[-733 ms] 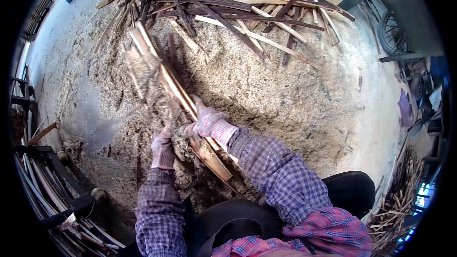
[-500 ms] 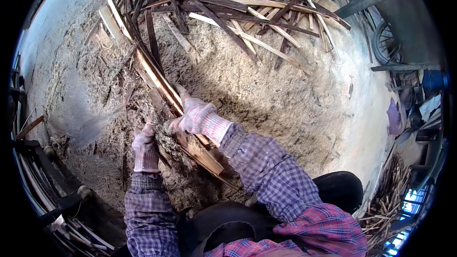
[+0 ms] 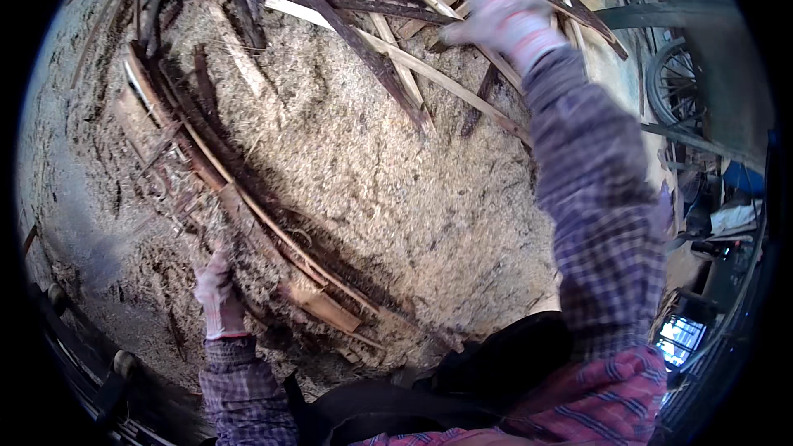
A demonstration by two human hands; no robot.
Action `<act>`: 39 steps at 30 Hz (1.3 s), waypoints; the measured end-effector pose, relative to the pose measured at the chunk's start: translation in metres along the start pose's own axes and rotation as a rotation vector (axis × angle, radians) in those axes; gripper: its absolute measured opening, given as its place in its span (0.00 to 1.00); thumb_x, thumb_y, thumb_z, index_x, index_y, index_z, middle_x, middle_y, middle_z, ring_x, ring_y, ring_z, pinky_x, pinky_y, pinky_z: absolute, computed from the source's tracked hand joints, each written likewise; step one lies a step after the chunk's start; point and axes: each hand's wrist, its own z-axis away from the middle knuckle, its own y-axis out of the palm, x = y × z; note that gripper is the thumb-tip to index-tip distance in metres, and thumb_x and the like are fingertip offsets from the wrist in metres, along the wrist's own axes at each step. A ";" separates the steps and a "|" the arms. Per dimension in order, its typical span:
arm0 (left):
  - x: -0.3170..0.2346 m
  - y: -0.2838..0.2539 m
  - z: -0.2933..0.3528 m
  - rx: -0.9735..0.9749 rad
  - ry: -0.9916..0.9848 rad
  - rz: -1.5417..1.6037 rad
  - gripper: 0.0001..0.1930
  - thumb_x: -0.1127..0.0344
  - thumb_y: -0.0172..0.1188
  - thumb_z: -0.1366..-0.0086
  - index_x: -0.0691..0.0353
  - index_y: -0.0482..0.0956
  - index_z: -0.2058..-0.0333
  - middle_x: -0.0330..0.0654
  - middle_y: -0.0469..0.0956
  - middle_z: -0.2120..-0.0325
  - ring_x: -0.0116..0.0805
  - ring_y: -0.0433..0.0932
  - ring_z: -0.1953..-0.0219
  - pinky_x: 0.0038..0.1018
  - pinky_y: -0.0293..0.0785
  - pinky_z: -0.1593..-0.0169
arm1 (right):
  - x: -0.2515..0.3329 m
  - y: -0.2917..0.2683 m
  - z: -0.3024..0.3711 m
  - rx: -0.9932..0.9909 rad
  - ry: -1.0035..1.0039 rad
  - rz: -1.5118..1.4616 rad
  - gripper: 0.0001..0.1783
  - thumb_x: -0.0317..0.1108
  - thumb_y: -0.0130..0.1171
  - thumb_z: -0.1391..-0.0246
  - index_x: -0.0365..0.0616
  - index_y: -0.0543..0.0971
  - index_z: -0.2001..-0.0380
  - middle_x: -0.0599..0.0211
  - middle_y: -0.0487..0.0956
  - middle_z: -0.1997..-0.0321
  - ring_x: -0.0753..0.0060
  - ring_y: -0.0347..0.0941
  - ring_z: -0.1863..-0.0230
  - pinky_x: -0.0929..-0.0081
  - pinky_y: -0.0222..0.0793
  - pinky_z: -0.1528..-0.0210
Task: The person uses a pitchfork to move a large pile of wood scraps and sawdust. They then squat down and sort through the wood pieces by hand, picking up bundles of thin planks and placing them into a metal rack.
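View: head camera, looking down; only this view is supplied.
Left hand [image 3: 216,296]: gloved, low at the left, laid on the near end of the strip bundle [image 3: 248,215]. Fingers appear curled against the strips; whether a strip is actually gripped cannot be told.
Right hand [image 3: 496,0]: gloved, raised to the upper edge, over the strip pile [image 3: 396,0]. It is blurred; fingers seem loosely spread, nothing is seen pinched, but the state cannot be told for certain.
Strip bundle: long thin curved wood strips, lying together on the sawdust floor [image 3: 396,190], running from upper left down toward the person's lap.
Strip pile: loose dark and pale strips, crossed over one another along the top, well apart from the bundle's near end.
Progress (judged): some strips are gathered into the bundle; many are left loose in the pile, so the gathering is judged partly done.
Surroundings: a wheel [image 3: 673,87] at the right edge; plaid sleeves [image 3: 603,198] on both arms.
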 end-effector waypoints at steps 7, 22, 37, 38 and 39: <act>-0.014 0.010 0.005 -0.142 -0.106 0.057 0.15 0.66 0.48 0.40 0.66 0.71 0.56 0.38 0.74 0.65 0.29 0.72 0.65 0.23 0.67 0.59 | -0.052 0.099 -0.072 0.018 0.121 -0.072 0.44 0.54 0.65 0.70 0.47 0.62 0.48 0.59 0.65 0.49 0.58 0.59 0.45 0.62 0.56 0.44; -0.010 0.007 0.009 -0.248 -0.077 0.123 0.16 0.66 0.53 0.43 0.64 0.70 0.56 0.37 0.73 0.66 0.29 0.71 0.66 0.24 0.66 0.60 | -0.038 0.116 -0.052 0.107 0.213 -0.039 0.43 0.66 0.49 0.57 0.57 0.54 0.41 0.69 0.55 0.36 0.61 0.51 0.37 0.56 0.56 0.42; -0.005 -0.003 -0.019 0.035 0.113 -0.099 0.18 0.64 0.41 0.36 0.67 0.67 0.51 0.42 0.72 0.55 0.29 0.71 0.55 0.21 0.64 0.51 | -0.018 0.088 0.107 0.497 0.365 -0.639 0.33 0.60 0.47 0.51 0.45 0.65 0.51 0.62 0.74 0.61 0.69 0.72 0.60 0.68 0.70 0.58; -0.002 0.002 -0.019 0.080 0.182 -0.220 0.18 0.64 0.41 0.35 0.66 0.68 0.50 0.42 0.72 0.55 0.28 0.71 0.55 0.21 0.64 0.51 | -0.027 0.072 0.117 0.449 0.376 -0.771 0.32 0.59 0.49 0.51 0.44 0.66 0.53 0.62 0.74 0.62 0.72 0.72 0.61 0.72 0.71 0.60; -0.004 0.008 -0.021 0.005 0.084 -0.119 0.18 0.62 0.41 0.35 0.63 0.70 0.52 0.41 0.72 0.57 0.27 0.71 0.58 0.20 0.65 0.54 | -0.029 0.042 0.135 0.268 0.486 -0.736 0.28 0.52 0.54 0.51 0.41 0.67 0.54 0.63 0.74 0.62 0.74 0.72 0.62 0.79 0.71 0.64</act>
